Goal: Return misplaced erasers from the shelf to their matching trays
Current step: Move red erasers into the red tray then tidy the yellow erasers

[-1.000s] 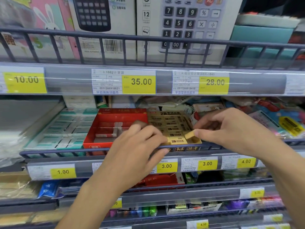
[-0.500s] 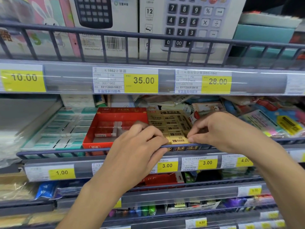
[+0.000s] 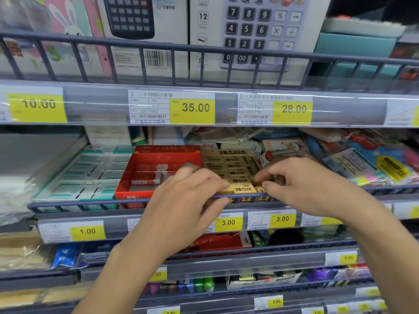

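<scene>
Starting at the left of the middle shelf, we see the teal tray (image 3: 74, 177) packed with wrapped erasers, and next to it the red tray (image 3: 158, 171), mostly bare with a few red-sleeved erasers and a grey divider inside. Neither needs our attention for this step. Our left hand (image 3: 183, 200) comes next, its fingers curled over the front rail (image 3: 90, 203) at the near left corner of the yellow tray (image 3: 229, 168); it seems to steady that tray, though we cannot tell whether it holds anything beneath the fingers. The yellow tray itself is nearly full of 2B erasers, and the one we are returning, the yellow eraser (image 3: 243, 189), lies in the front row just behind the rail. Our right hand (image 3: 301, 184) reaches in from the right, its fingertips (image 3: 260, 179) drawn close together at the eraser's right end, touching or lightly pinching it; the blur keeps us from saying which. To finish well, we judge that we should press the eraser down flat and slide it left until it sits flush with its neighbours, label up, keeping the left hand firm so the tray does not shift against the red one. We should lift the right fingers straight up afterwards so they do not drag the eraser out. Further right lie mixed stationery packets (image 3: 362, 164), which we should leave undisturbed.
</scene>
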{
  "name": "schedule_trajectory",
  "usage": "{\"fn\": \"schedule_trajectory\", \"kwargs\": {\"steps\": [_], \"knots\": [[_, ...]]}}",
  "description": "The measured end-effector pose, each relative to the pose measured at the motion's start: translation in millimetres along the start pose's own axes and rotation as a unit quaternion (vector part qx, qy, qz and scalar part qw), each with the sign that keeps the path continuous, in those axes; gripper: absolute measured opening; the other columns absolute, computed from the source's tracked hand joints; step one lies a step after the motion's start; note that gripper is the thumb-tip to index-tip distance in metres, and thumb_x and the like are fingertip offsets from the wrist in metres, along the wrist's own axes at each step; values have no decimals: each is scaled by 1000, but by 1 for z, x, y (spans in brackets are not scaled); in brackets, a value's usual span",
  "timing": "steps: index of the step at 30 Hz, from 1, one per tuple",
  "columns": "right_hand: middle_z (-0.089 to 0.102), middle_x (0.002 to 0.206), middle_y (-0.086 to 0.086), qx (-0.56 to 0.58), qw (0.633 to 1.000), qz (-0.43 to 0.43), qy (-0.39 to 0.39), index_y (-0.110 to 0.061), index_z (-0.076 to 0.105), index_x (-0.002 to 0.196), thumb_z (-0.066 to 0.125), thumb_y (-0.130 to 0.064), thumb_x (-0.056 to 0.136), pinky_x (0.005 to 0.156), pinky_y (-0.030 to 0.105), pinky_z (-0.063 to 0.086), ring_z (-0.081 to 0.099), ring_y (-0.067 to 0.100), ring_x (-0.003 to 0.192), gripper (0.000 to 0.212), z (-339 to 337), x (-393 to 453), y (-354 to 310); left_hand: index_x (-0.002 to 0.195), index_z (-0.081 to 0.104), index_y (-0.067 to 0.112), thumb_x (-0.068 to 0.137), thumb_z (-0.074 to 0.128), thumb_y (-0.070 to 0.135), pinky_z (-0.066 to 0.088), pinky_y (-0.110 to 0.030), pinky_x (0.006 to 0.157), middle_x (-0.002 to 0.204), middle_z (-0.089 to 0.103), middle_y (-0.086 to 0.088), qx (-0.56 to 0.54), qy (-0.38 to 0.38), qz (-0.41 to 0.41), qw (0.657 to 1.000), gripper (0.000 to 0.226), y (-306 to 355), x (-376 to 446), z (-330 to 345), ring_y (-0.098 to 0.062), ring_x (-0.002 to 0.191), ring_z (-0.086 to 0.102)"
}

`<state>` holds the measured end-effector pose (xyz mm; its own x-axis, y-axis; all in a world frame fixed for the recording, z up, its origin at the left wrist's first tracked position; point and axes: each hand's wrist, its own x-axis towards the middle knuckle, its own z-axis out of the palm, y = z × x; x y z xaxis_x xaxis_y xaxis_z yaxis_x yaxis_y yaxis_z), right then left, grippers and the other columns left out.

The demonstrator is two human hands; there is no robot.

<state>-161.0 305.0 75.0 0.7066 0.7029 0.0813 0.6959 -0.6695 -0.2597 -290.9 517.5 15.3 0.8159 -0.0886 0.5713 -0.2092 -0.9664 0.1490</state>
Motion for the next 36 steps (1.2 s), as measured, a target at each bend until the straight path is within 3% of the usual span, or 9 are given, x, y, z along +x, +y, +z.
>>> {"fn": "schedule_trajectory", "kwargs": {"steps": [2, 4, 8, 11, 16, 21, 26, 30, 36], "knots": [[62, 73, -28, 40, 997, -9, 70, -40, 67, 118, 57, -39, 96, 53, 14, 41, 54, -14, 75, 24, 6, -10, -4, 128, 69, 29, 102, 55, 42, 45, -26, 86, 116, 66, 18, -56, 14, -24, 998, 33, 3, -3, -4, -8, 105, 51], [63, 85, -19, 102, 985, -37, 132, -42, 65, 116, 57, -38, 94, 60, 18, 44, 57, 0, 80, 23, 13, -22, -10, 128, 68, 28, 103, 60, 35, 42, -23, 95, 117, 65, 21, -118, 61, -53, 990, 28, 7, -9, -9, -5, 112, 53], [64, 98, -14, 268, 945, -79, 170, -36, 65, 116, 61, -25, 96, 69, 25, 49, 60, 12, 83, 23, 38, -53, -26, 120, 69, 36, 99, 61, 29, 51, -17, 88, 116, 68, 23, -274, 143, -132, 942, 23, 18, -36, -17, -8, 115, 64], [67, 96, -7, 373, 913, -67, 149, -32, 68, 115, 63, -18, 97, 72, 25, 53, 63, 16, 84, 23, 70, -80, -32, 114, 69, 39, 99, 62, 28, 53, -16, 85, 115, 74, 15, -380, 145, -166, 898, 20, 24, -68, -10, -9, 111, 68], [68, 86, 4, 485, 869, 67, 68, -35, 73, 103, 65, -15, 96, 64, 18, 48, 59, 8, 69, 22, 158, -131, -21, 109, 72, 41, 92, 65, 43, 58, -27, 80, 108, 78, 11, -475, -5, -310, 824, 18, 20, -142, 47, -9, 99, 72], [69, 75, -1, 532, 796, 289, 4, -19, 72, 103, 63, -11, 96, 60, 32, 44, 53, 14, 62, 14, 264, -200, 10, 106, 73, 28, 103, 62, 17, 55, -18, 72, 100, 80, 11, -477, -193, -474, 714, 16, 20, -233, 138, -11, 95, 73], [67, 75, 4, 507, 741, 438, -39, -10, 71, 99, 61, -1, 93, 59, 33, 42, 53, 16, 60, 15, 333, -290, 41, 104, 74, 17, 101, 63, 11, 54, -30, 80, 98, 80, 6, -433, -299, -542, 656, 13, 44, -317, 192, -26, 99, 72], [67, 73, 4, 506, 694, 510, -55, -6, 70, 101, 62, -2, 95, 55, 26, 41, 55, 14, 58, 12, 362, -368, 58, 106, 72, 16, 101, 62, 9, 54, -30, 77, 94, 81, 7, -408, -357, -553, 632, 14, 71, -346, 212, -21, 91, 72], [66, 76, 8, 489, 656, 573, -49, 0, 66, 107, 57, -5, 100, 55, 30, 41, 55, 18, 60, 13, 378, -478, 83, 104, 74, 15, 100, 66, 13, 55, -27, 75, 95, 80, -2, -385, -402, -524, 645, 9, 137, -335, 235, -16, 86, 70]]}}
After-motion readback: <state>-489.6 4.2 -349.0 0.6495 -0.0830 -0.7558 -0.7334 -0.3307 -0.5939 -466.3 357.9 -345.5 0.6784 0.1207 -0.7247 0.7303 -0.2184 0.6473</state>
